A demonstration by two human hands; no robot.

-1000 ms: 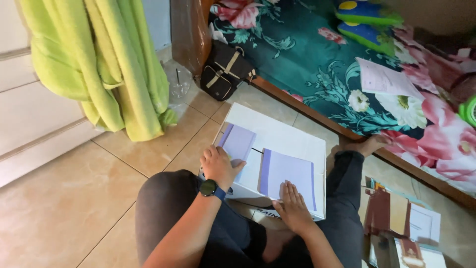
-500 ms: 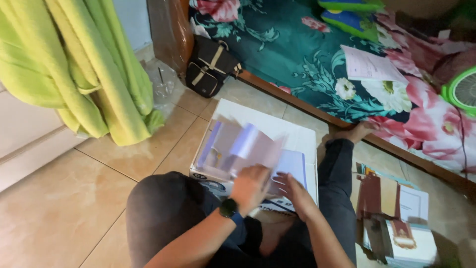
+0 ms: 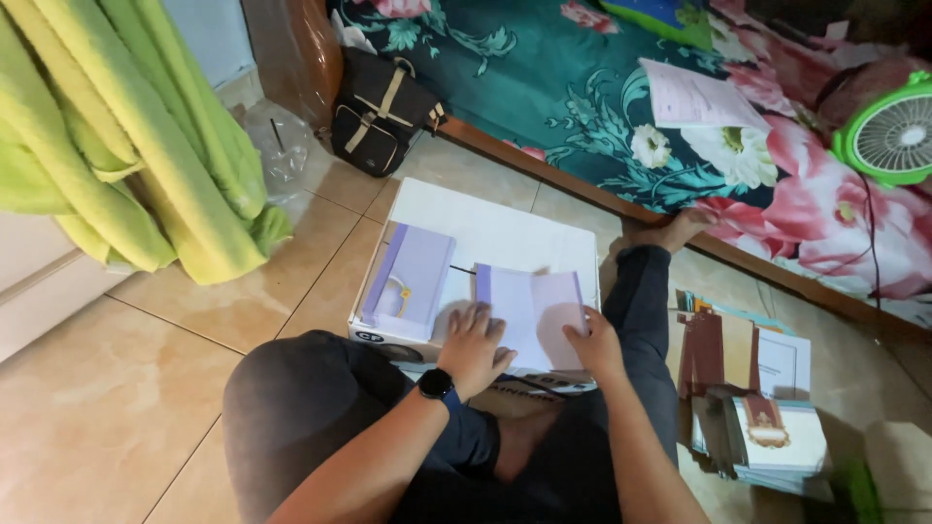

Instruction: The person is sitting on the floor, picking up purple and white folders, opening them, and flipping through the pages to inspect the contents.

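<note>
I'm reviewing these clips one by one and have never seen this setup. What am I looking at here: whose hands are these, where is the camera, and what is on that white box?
There is no machine: a person sits on a tiled floor, and the single camera on their head looks down at their own two bare hands. The left hand, with a dark watch on its wrist, presses flat on a pale lilac folded card. The right hand holds that card's right edge. The card lies on a white box in front of the person's legs. A second lilac card lies on the box's left side. To the right, stacks of cards sit on the floor. Behind are a floral bedspread, a black bag and a green fan.
</note>
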